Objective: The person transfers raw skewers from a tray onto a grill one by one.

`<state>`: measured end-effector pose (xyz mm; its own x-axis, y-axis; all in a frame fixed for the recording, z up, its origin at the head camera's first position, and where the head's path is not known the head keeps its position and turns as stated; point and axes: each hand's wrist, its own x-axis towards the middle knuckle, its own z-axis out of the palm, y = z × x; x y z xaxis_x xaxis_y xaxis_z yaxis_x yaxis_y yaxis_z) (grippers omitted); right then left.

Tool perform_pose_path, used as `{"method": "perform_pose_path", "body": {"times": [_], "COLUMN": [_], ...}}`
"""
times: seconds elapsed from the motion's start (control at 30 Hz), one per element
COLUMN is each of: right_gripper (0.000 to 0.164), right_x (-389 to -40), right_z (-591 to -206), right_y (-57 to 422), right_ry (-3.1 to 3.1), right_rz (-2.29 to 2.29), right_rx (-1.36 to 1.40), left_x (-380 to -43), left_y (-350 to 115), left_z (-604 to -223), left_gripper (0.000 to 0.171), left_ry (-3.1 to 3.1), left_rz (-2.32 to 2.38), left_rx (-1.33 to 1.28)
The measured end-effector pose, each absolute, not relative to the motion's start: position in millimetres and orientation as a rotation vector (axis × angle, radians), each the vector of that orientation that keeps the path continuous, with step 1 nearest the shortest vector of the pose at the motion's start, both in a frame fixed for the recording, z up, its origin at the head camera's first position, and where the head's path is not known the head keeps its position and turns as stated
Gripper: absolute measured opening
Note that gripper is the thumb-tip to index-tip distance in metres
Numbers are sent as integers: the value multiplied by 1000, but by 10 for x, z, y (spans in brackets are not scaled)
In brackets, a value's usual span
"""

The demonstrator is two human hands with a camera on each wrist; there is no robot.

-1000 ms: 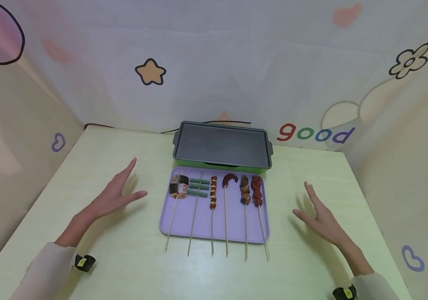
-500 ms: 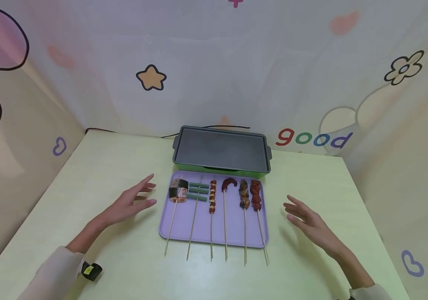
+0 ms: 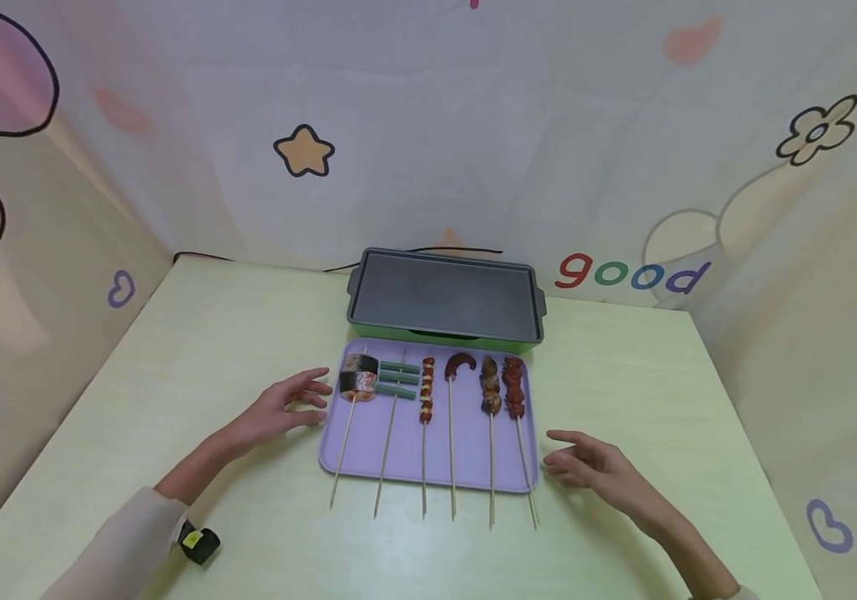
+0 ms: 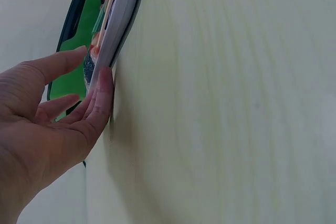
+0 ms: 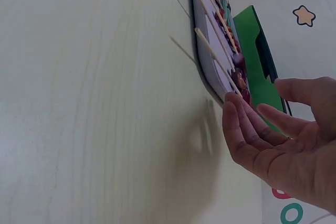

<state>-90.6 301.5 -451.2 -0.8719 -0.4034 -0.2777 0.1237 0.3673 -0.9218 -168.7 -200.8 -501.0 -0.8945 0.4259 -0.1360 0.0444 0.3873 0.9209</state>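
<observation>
In the head view a lilac tray (image 3: 406, 454) lies in the middle of the table. Across it lie several food skewers: pale rolls with dark bands (image 3: 358, 382), green sticks (image 3: 397, 379), small red-and-yellow pieces (image 3: 427, 390), a dark red curl (image 3: 460, 362), brown chunks (image 3: 490, 387) and red chunks (image 3: 514, 387). Their bare stick ends jut past the tray's near edge. My left hand (image 3: 278, 408) is at the tray's left edge, fingers loosely bent; in the left wrist view its fingertips (image 4: 105, 77) meet the rim. By the right edge, my right hand (image 3: 601, 471) has relaxed fingers and holds nothing.
Right behind the tray stands a green grill with a dark flat top plate (image 3: 443, 292). A printed cloth (image 3: 428, 158) hangs around the back and sides of the pale table (image 3: 263, 508). A black cord (image 3: 203, 255) runs along the table's back edge.
Both hands have moved inward toward the tray, the left from the left and the right from the right, and the spread fingers have bent. The tray and skewers have stayed put.
</observation>
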Motion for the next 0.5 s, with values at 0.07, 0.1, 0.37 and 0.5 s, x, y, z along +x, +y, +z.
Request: {"method": "perform_pose_path", "body": {"times": [0.07, 0.1, 0.37, 0.5], "right_gripper": [57, 57, 59, 63], "right_x": [-902, -900, -856, -797], "right_z": [-4537, -4548, -4664, -4727], "right_y": [3016, 3016, 2970, 2932], "right_ry": [2150, 2134, 1958, 1910], "right_rz": [-1517, -1518, -1589, -1618], "right_rx": [-241, -245, -266, -242], "left_x": [-1696, -1698, -1695, -1695], "left_y": [-2005, -2002, -1999, -2005], "left_z": [-4997, -4993, -4999, -4995], "left_gripper": [73, 74, 73, 72], "left_ry": [2282, 2273, 2183, 2151], "left_rz": [1514, 1510, 1504, 1513], "left_rx": [398, 390, 367, 412]}}
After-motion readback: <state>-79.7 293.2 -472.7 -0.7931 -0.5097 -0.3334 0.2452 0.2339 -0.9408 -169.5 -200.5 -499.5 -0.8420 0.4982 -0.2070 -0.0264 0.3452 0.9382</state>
